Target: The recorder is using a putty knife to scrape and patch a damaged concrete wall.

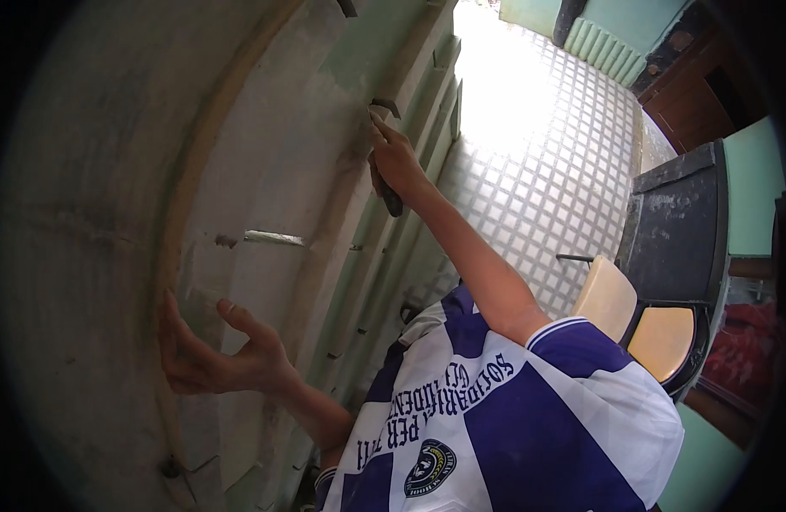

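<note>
Nearest: your left hand (218, 354) was released, thumb parted from the curved fingers, at the near left part of the pale panel (273, 188); contact could not be told. Farther, to the right: your right hand (396, 162) grasped a dark-handled tool (393, 203), its far end by the panel's right side. Well right stood a cream chair (604, 297); beyond it, the checkered floor (538, 162) stretched far.
</note>
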### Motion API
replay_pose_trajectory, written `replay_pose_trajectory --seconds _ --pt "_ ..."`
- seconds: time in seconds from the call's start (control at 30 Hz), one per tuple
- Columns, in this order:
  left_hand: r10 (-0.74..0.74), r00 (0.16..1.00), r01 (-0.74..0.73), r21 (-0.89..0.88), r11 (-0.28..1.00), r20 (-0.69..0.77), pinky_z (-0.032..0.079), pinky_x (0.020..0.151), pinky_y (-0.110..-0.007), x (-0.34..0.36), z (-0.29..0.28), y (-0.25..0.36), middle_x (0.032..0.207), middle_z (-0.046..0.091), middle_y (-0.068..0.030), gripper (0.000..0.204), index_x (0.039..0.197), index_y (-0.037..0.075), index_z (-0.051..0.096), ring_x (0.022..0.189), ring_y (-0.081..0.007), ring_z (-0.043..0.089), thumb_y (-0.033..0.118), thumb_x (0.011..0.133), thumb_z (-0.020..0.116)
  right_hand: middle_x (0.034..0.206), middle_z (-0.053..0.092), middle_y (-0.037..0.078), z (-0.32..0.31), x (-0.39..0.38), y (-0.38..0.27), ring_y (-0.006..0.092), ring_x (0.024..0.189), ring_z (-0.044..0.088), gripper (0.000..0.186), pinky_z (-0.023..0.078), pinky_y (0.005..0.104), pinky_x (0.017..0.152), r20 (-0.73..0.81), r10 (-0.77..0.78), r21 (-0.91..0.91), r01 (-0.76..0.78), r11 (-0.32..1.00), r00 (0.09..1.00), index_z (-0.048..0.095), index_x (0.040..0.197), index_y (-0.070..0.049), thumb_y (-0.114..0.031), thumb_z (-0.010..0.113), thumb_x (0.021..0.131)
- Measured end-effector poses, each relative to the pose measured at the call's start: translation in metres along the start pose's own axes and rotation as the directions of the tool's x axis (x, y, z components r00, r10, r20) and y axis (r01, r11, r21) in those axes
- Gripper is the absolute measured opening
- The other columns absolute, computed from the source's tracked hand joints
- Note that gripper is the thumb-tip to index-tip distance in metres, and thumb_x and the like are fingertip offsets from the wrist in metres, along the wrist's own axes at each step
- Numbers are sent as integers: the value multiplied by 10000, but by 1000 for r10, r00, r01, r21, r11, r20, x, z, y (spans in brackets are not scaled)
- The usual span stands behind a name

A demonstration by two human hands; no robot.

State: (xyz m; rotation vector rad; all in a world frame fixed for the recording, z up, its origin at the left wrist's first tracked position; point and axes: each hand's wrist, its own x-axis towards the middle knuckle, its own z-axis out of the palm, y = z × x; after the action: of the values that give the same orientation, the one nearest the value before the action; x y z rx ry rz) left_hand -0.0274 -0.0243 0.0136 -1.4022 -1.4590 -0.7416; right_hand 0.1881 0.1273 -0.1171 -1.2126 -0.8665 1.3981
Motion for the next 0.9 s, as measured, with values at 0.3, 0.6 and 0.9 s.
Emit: replay_pose_trajectory --seconds 0.3,0.6,0.9 --pt "-59 984 17 -239 971 -166 386 952 -435 -18 0 10 1205 616 -109 470 1228 44 625 1092 -259 550 416 946 568 677 506 21 -34 -39 7 107 406 473 650 418 284 361 36 -15 9 14 1000 999 274 1552 -63 -226 546 984" --pt "47 741 552 -647 525 670 357 1096 -479 -102 42 117 1407 492 -181 570 1389 12 473 1338 -351 447 105 848 623 611 474 2 -99 -40 4 106 439 470 626 421 303 446 -13 55 -289 -56 956 998 397 1520 -135 -158 570 919" --pt "27 667 513 -485 708 744 285 1137 -481 -120 80 147 1504 420 -233 684 1477 5 396 1389 -369 408 177 862 638 738 617 162 -118 -1 -37 261 659 607 624 500 382 677 365 -81 -689 328 646 927 461 1452 -96 -88 602 844"
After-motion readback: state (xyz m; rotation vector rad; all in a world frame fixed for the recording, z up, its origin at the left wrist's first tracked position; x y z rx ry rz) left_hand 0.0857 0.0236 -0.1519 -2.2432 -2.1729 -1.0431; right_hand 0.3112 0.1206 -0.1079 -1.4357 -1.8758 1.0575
